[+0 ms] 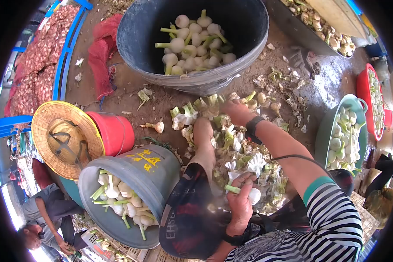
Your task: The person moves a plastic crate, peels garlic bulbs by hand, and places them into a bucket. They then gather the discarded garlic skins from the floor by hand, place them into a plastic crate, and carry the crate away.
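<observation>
My left hand (240, 205) is closed around a peeled garlic bulb (254, 196), whose short green stem pokes out on the left beside the thumb. Stretched forward, my right hand (236, 113) is down at the garlic heads and loose skins on the ground, near my bare foot (202, 129). Its fingertips are hidden there, so their grip does not show. Just beyond my left hand are peeled-off white skins (256, 163), on a heap of leafy garlic waste (236, 146). One garlic bulb (158, 127) lies apart on the soil to the left.
Ahead stands a large dark tub (161, 72) of peeled garlic. A tilted grey bucket (161, 163) holding more is at left, beside a red bucket (118, 133) and a straw hat (67, 131). Green (323, 135) and red basins (363, 87) stand right. Another person (48, 209) sits lower left.
</observation>
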Motion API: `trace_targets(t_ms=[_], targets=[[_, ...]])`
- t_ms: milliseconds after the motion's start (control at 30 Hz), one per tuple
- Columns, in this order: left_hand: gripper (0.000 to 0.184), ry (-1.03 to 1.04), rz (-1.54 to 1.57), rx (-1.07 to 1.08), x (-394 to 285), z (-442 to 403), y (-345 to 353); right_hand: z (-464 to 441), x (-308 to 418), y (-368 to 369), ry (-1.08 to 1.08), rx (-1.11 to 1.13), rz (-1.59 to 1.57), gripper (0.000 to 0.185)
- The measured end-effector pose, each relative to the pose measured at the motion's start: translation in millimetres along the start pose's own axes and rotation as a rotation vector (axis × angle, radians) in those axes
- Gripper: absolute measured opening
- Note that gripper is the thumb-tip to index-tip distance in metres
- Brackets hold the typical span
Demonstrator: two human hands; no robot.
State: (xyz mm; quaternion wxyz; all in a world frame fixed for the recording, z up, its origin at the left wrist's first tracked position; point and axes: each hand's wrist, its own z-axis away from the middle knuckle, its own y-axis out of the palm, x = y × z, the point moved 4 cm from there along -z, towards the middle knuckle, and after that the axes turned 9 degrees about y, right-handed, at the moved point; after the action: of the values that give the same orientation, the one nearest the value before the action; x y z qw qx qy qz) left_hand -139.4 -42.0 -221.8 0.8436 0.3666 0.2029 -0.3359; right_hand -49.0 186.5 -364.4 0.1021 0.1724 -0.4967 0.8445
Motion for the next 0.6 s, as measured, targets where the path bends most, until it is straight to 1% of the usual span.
trace_targets(t_ms=[33,67,167,200,233,300,333,367,400,433,500,533,567,600], targets=[[0.021,-0.005,0.021,0.002,-0.4,0.3,1.2,3.0,0.1,4.6,-0.013,-0.011,0.070,0.035],[0.022,-0.004,0.045,0.008,-1.5,0.2,2.9,4.1,-2.9,5.7,0.058,-0.021,0.090,0.033],[0.027,-0.010,0.044,-0.006,-2.9,0.9,-0.9,21.2,-13.7,-3.9,0.152,0.026,-0.206,0.031],[0.029,-0.019,0.039,-0.010,-1.2,1.0,-1.5,48.9,2.0,-32.8,0.292,0.089,-0.547,0.031],[0.032,0.015,0.024,-0.008,-2.3,1.5,-0.5,69.3,0.1,-36.7,0.250,0.063,-0.888,0.034],[0.039,0.082,-0.007,-0.002,-6.2,0.9,2.0,120.2,17.1,-59.4,0.135,-0.092,-1.080,0.037],[0.046,0.125,-0.041,0.032,-4.4,-0.9,0.3,148.6,30.5,-70.6,0.130,-0.106,-1.089,0.039],[0.047,0.135,0.018,0.072,-8.0,1.1,3.2,173.3,41.9,-76.3,0.123,-0.121,-1.100,0.041],[0.048,0.182,0.069,0.097,-12.3,2.2,4.8,193.2,48.2,-74.4,0.069,-0.166,-1.066,0.045],[0.050,0.231,0.119,0.122,-17.0,3.7,6.4,211.8,56.1,-76.1,-0.088,-0.259,-0.887,0.047],[0.051,0.249,0.158,0.183,-32.2,11.7,13.5,243.1,67.3,-84.5,-0.204,-0.214,-0.886,0.047],[0.051,0.201,0.217,0.207,-27.6,11.1,9.8,254.7,69.8,-84.6,-0.164,-0.096,-1.078,0.048],[0.051,0.154,0.277,0.234,-23.6,10.9,8.1,263.5,72.6,-89.5,-0.159,-0.044,-1.119,0.048],[0.050,0.155,0.285,0.273,-21.9,14.6,6.2,271.2,75.6,-96.4,-0.154,0.006,-1.159,0.048]])
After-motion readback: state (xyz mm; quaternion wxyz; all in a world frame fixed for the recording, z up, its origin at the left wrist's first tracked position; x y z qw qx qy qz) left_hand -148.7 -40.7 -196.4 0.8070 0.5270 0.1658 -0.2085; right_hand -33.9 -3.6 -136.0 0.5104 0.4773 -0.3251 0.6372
